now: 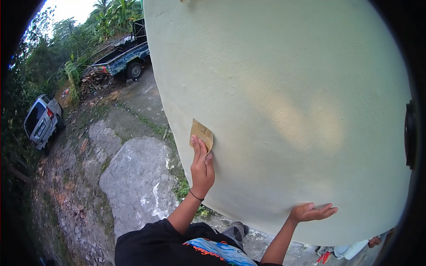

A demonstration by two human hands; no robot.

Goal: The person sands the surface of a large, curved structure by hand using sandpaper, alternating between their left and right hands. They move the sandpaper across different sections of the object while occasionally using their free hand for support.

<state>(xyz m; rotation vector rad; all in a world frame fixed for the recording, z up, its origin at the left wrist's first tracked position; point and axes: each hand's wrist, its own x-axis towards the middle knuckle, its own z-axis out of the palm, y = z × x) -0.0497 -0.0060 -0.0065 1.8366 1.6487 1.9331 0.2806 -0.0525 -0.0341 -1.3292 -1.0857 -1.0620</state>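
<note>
A pale green plastered wall [275, 88] fills the middle and right of the view. Near its left edge, my left hand [203, 166] presses a piece of brown sandpaper [201, 131] with printing on its back against the surface. The sheet's lower right edge curls away from the fingers. Lower on the right, my right hand [313, 213] is held palm up near the wall's lower part, fingers stretched out, with nothing in it. Whether it touches the wall I cannot tell.
Rough concrete ground [137, 177] lies at the left. A silver car [43, 120] and a blue pickup truck [120, 57] stand farther back by trees. White and red items [326, 257] lie at the lower right, beneath the wall.
</note>
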